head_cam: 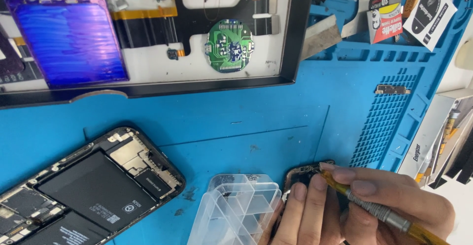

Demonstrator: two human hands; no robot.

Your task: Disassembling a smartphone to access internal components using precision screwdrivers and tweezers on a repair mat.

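My right hand (394, 203) grips a thin screwdriver (379, 210) with a yellow see-through handle and a knurled metal collar. Its tip points at the top corner of a small dark opened device (301, 172) at the bottom right of the blue mat (246, 126). My left hand (303, 215) rests its fingers on that device and holds it down. Most of the device is hidden under both hands. A clear plastic compartment box (236, 208) sits just left of my left hand, touching it.
An opened phone (84, 191) with black battery cells lies at the lower left. At the top, a large black-framed opened panel (290, 38) shows a round green circuit board (229, 45), flex cables and a shiny blue-purple plate (69, 40). A small metal bracket (392, 89) and packets (399, 13) lie at the right.
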